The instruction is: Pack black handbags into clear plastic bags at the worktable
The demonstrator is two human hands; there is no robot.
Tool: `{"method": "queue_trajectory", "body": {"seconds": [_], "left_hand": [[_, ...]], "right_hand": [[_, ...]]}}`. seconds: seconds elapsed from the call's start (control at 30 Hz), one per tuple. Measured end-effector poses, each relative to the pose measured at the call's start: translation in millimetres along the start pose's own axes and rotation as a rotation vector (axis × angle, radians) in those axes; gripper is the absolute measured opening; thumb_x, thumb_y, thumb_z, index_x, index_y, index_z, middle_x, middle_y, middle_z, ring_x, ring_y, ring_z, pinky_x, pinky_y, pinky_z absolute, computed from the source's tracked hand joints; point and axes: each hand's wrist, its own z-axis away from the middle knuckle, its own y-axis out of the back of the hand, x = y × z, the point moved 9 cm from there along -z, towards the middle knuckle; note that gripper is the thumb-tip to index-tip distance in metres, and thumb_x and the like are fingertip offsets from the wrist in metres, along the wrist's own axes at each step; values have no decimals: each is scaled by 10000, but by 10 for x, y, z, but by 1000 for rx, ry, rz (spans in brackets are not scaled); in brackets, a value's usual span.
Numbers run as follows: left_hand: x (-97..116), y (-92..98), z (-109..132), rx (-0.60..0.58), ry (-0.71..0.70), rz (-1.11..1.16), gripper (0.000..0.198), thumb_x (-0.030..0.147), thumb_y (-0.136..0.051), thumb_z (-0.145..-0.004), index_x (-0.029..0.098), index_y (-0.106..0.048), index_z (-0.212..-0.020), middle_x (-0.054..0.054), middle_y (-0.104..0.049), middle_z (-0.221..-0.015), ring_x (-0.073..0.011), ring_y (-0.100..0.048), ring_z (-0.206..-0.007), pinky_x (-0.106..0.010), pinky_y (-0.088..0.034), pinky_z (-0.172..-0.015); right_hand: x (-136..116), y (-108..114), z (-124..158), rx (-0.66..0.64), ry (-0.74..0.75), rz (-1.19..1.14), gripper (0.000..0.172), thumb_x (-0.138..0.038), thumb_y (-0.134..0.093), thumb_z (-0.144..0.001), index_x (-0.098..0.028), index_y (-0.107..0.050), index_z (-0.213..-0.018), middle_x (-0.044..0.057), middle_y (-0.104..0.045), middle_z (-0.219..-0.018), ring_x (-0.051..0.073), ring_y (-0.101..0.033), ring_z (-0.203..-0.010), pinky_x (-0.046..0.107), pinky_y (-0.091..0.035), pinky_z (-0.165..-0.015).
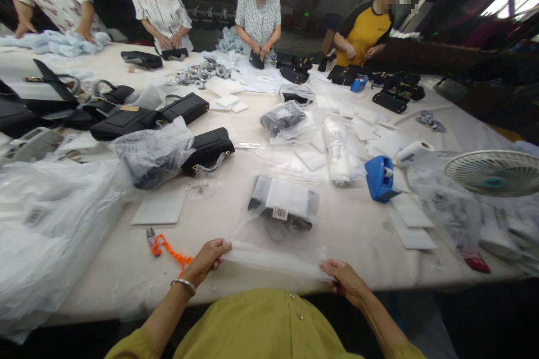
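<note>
A clear plastic bag (pixel 248 241) lies on the table right in front of me, its near edge stretched between my hands. My left hand (pixel 210 256) pinches the left corner of that edge, and my right hand (pixel 343 277) pinches the right corner. Inside the bag is a black handbag (pixel 259 202), partly covered by a white sheet, with a barcode label (pixel 280 213) over it. Left of my left hand lie pliers (pixel 151 241) with an orange cord (pixel 172 252) tied to them.
Black handbags (pixel 210 148) and a stack of plastic bags (pixel 54 235) fill the left side. A blue tape dispenser (pixel 381 179), foam sheets (pixel 410 219) and a fan (pixel 492 171) stand to the right. Several co-workers work along the far edge of the table (pixel 337 219).
</note>
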Motion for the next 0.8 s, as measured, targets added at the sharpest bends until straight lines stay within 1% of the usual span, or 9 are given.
{"method": "queue_trajectory", "body": {"seconds": [0.13, 0.2, 0.3, 0.4, 0.5, 0.57, 0.63, 0.73, 0.8], "left_hand": [[-96, 129, 38, 47, -20, 57, 493, 628, -672, -681, 190, -527, -856, 101, -416, -550, -47, -319, -430, -170, -200, -435], [-106, 256, 80, 138, -84, -14, 453, 571, -592, -777, 183, -556, -1008, 63, -498, -598, -88, -431, -459, -201, -325, -453], [194, 390, 250, 364, -486, -456, 426, 352, -515, -867, 193, -528, -1263, -102, -690, -998, -230, -679, -846, -381, -555, -758], [451, 66, 468, 425, -965, -1012, 660, 45, -474, -799, 257, -440, -1423, -144, -482, -1484, -311, -451, -1381, -537, -380, -1128], [516, -258, 524, 361, -1246, -1284, 791, -77, -449, -729, 272, -432, -1439, -128, -431, -1539, -285, -331, -1465, -523, -299, -1192], [562, -393, 546, 283, -1402, -1333, 671, -46, -488, -784, 289, -517, -1365, -90, -493, -1503, -259, -348, -1458, -491, -307, -1193], [597, -451, 544, 171, -1500, -1334, 479, 22, -508, -858, 288, -607, -1244, -46, -578, -1433, -235, -396, -1431, -464, -335, -1181], [667, -393, 438, 17, -1457, -1257, 319, 98, -497, -915, 264, -654, -1137, -24, -699, -1273, -211, -529, -1326, -413, -426, -1113], [772, -291, 326, -5, -1344, -1124, 259, 171, -500, -943, 263, -666, -1119, -23, -755, -1144, -199, -621, -1215, -387, -483, -1047]], "right_hand": [[-37, 17, 21, 21, 56, 23, 450, -506, -856, -563, -195, -634, -800, -63, -517, -512, 40, -378, -391, 162, -234, -371], [-16, 68, 32, 61, 84, 58, 540, -521, -827, -594, -196, -642, -984, -65, -515, -507, 60, -394, -395, 172, -249, -372], [33, 239, 51, 183, 176, 150, 647, -544, -709, -705, -175, -569, -1218, -56, -520, -505, 123, -455, -403, 231, -338, -374], [-140, 485, 240, 470, 521, 417, 583, -500, -542, -832, -167, -524, -1310, 39, -666, -705, 219, -623, -571, 359, -527, -512], [-394, 270, 621, 624, 1043, 935, 500, -315, -524, -871, -225, -528, -1363, 137, -669, -1231, 322, -650, -1093, 509, -555, -900], [-410, -38, 751, 540, 1290, 1253, 563, -145, -502, -858, -279, -501, -1405, 100, -558, -1427, 327, -507, -1323, 550, -462, -1064], [-393, -278, 795, 380, 1453, 1431, 615, -42, -480, -840, -318, -519, -1388, 55, -522, -1473, 297, -434, -1396, 549, -410, -1130], [-480, -415, 790, 116, 1562, 1375, 462, -55, -515, -864, -326, -659, -1209, 8, -644, -1339, 253, -503, -1349, 513, -439, -1131], [-698, -317, 718, 73, 1473, 1141, 290, -149, -559, -895, -309, -720, -1076, 0, -748, -1131, 246, -617, -1224, 497, -496, -1086]]}}
